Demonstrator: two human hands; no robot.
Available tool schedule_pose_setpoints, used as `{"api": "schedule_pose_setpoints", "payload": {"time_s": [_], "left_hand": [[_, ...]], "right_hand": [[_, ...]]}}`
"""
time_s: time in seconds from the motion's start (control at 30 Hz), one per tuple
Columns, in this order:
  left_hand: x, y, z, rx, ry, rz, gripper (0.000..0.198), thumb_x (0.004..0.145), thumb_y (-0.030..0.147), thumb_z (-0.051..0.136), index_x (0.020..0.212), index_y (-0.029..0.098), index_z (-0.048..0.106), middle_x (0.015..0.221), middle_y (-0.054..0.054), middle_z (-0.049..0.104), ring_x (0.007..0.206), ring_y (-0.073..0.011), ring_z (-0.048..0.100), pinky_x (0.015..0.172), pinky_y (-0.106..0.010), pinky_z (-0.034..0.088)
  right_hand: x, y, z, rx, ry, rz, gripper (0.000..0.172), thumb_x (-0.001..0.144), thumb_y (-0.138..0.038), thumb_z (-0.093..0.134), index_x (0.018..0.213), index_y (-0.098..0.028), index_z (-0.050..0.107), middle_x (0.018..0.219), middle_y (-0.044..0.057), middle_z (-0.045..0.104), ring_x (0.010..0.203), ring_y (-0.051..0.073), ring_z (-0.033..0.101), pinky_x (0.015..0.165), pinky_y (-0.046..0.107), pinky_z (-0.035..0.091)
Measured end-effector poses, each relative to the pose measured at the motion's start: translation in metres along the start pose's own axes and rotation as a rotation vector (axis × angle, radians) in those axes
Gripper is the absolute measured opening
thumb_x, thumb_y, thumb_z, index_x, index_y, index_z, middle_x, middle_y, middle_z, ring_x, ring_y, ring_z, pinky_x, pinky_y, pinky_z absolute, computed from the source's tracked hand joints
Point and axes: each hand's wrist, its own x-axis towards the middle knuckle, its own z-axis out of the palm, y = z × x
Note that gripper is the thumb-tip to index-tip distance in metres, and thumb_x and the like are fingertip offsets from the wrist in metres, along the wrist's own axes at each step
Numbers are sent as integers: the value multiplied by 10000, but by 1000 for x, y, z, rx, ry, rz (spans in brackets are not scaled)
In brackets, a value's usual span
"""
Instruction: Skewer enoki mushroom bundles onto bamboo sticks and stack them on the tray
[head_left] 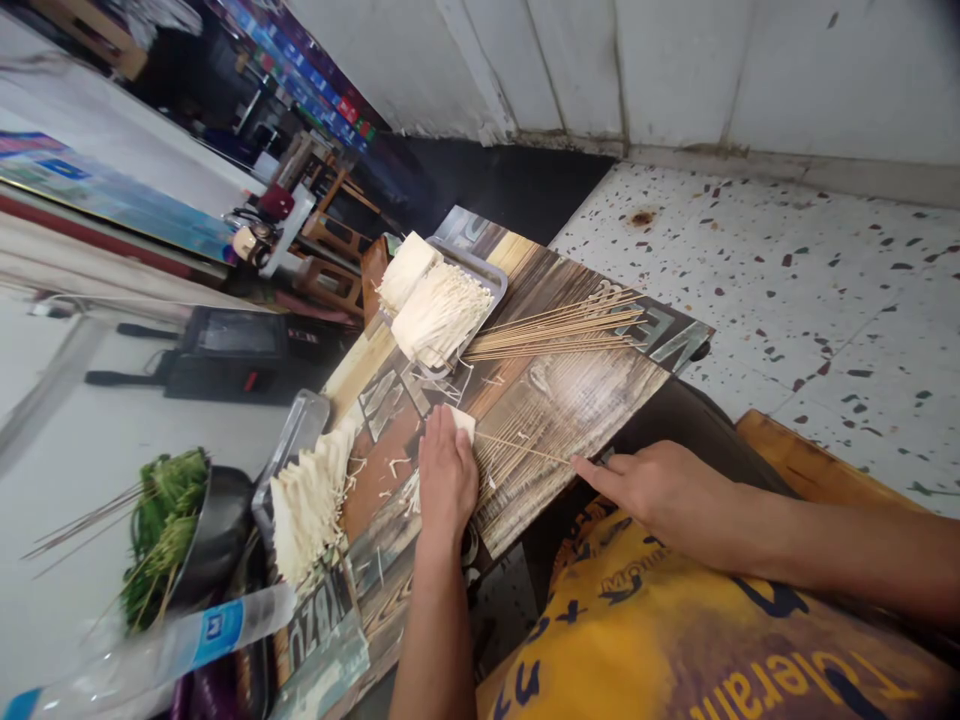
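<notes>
My left hand (pixel 448 472) presses down on a small bunch of enoki mushrooms (pixel 464 423) on the wood-patterned table, its fingers together over the bunch and covering most of it. A thin bamboo skewer (pixel 525 450) runs from that bunch to my right hand (pixel 664 492), which pinches its near end. Whether the tip is inside the bunch is hidden. Behind my hands, a metal tray (pixel 491 278) carries blocks of enoki mushrooms (pixel 442 312). Loose bamboo skewers (pixel 559 330) lie beside that tray. A row of enoki bunches (pixel 311 505) rests on a second tray (pixel 306 415) to the left.
Left of the table (pixel 592 400), a dark bowl (pixel 221 530) holds green vegetables (pixel 169 520) with skewers. A plastic water bottle (pixel 217 632) lies at lower left, near an eggplant (pixel 214 692). Mushroom scraps dot the tabletop. A black appliance (pixel 225 355) stands beyond.
</notes>
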Motion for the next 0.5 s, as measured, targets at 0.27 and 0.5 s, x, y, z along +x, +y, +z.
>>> {"api": "schedule_pose_setpoints", "payload": {"time_s": [0.27,0.5], "left_hand": [[1,-1,4,13,21,1,549,977,353,236,1431,77,374,1490,-198,376,1419,-276,283,1149,-528,237],[1,0,5,25,23,0,545,979,349,228,1428,79,377,1489,-200,377,1417,-279,289,1139,-541,249]], "right_hand": [[7,-6,-6,6,-29,1,569,692,-59,552,1260,-33,548,712,65,666,540,184,594,419,304,179],[8,-6,1,2,27,-14,565,710,-59,530,1274,-18,523,723,72,662,529,171,559,420,306,172]]}}
